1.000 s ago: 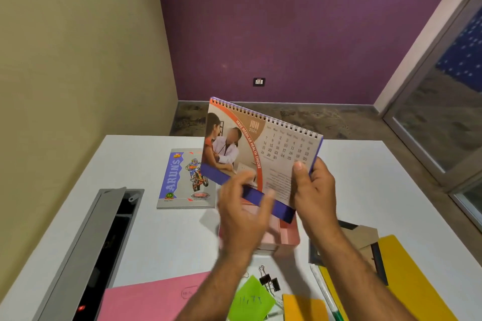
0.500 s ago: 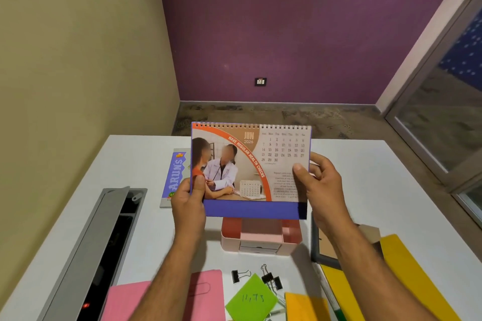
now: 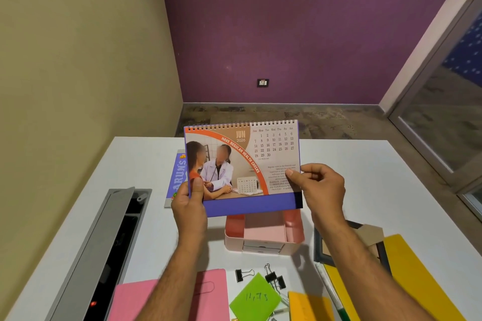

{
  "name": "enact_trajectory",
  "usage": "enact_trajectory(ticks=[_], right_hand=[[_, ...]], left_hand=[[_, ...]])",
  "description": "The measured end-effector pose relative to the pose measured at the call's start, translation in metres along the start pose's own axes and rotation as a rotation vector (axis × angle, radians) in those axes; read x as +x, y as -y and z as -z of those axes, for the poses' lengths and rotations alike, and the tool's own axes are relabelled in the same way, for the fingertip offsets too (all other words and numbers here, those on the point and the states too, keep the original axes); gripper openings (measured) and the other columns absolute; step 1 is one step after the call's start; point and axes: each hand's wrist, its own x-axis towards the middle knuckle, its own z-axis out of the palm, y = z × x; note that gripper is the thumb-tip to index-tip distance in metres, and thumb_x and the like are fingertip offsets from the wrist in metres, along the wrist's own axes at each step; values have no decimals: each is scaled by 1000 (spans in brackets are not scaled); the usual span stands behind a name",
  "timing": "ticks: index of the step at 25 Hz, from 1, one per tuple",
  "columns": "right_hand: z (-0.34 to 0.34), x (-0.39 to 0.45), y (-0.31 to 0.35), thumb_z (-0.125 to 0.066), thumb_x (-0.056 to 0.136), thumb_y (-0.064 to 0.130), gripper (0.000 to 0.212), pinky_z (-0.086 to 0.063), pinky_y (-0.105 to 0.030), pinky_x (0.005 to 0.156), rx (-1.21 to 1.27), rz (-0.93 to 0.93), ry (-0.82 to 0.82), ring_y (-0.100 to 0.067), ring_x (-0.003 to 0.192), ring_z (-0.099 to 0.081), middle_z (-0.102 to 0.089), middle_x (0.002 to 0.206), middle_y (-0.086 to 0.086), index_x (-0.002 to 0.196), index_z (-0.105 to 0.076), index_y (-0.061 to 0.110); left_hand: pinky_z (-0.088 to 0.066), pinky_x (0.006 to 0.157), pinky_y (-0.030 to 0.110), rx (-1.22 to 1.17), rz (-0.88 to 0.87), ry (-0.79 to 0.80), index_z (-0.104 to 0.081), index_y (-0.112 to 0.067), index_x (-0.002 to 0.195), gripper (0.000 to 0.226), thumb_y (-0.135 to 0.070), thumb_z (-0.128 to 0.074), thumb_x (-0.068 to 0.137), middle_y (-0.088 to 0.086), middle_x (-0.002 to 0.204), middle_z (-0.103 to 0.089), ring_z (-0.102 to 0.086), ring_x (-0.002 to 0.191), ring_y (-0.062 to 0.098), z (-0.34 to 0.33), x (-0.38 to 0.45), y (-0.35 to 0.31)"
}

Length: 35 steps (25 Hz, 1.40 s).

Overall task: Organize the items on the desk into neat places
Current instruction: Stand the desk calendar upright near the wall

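Both hands, the left hand and right hand, are pinching the calendar upright above the pink tray; it is best lowered level onto bare bench, base spread.

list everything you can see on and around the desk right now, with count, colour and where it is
desk calendar: 1, blue base, June page, held up above the desk middle
booklet: 1, blue cover, behind the calendar's left edge
organizer tray: 1, pink, desk middle below the calendar
cable box: 1, grey, lid open, desk left
folder: 1, pink, near left
binder clips: at least 2, black, near middle
sticky note: 1, green, near middle
picture frame: 1, dark, right
yellow folders: at least 2, near right
desk: 1, white
wall socket: 1, purple wall
left hand: grips calendar's left edge
right hand: pinches calendar's right edge
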Motion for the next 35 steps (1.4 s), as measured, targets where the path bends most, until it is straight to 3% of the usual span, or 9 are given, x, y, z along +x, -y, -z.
enact_trajectory(ticks=[2,5,8,13,18,23,29,32,35], right_hand=[[0,2,1,-84,70,33,29,-63,-40,68,12,-34,42,-18,76,-74,-73,83,-5,84,-63,18],[3,4,7,-80,78,23,29,-54,-17,51,52,-119,154,-9,67,-72,-75,87,-3,86,-60,4],[4,5,9,-71,88,17,13,-46,-8,46,15,-164,303,-4,66,-70,-76,88,0,83,-65,6],[-2,3,10,-52,99,11,13,-55,-18,60,144,-210,440,-14,82,-74,-76,96,-3,101,-64,9],[-18,1,14,-49,99,9,16,-59,-32,74,263,-250,519,-18,88,-74,-75,102,-8,108,-62,7],[-60,1,16,-51,98,6,14,-59,-34,78,251,-192,556,-24,93,-73,-76,100,-9,105,-63,5],[-139,22,29,-55,97,11,12,-60,-31,77,73,25,567,-21,91,-72,-73,99,-5,98,-67,13],[-197,38,29,-58,96,16,9,-60,-40,83,-76,116,575,-21,94,-70,-73,99,-2,95,-66,17],[-255,49,28,-60,93,16,10,-58,-40,85,-204,183,545,-20,93,-68,-73,99,-1,98,-68,16]], left_hand=[[-55,80,45,-10,-6,-3,-67,-15,84,29,-40,-57,95,11,97,-72,-68,96,35,1,-2,1],[-56,74,40,-11,-2,13,-67,-19,93,33,-50,-56,88,8,102,-71,-69,97,31,3,-5,1],[-58,63,29,0,-38,33,-65,-21,97,38,-54,-53,84,9,105,-70,-69,96,27,6,-5,0],[-52,57,12,96,-92,119,-58,-19,122,53,-56,-45,86,5,108,-67,-69,93,19,9,-5,-12],[-48,97,36,328,-243,59,-57,-27,128,37,-46,-53,96,-1,127,-56,-54,116,18,32,20,-12],[-57,81,45,256,-144,-6,-61,-32,100,14,-35,-67,87,6,92,-73,-69,88,20,60,46,-19],[-56,72,38,400,-205,-112,-61,-23,93,9,-24,-68,88,-1,84,-73,-69,82,19,98,97,-45],[-55,76,38,438,-195,-151,-58,-25,87,10,-29,-67,86,-5,73,-74,-70,82,13,117,136,-50],[-47,69,24,459,-205,-191,-57,-20,88,9,-19,-66,90,-5,66,-73,-68,82,9,131,166,-51]])
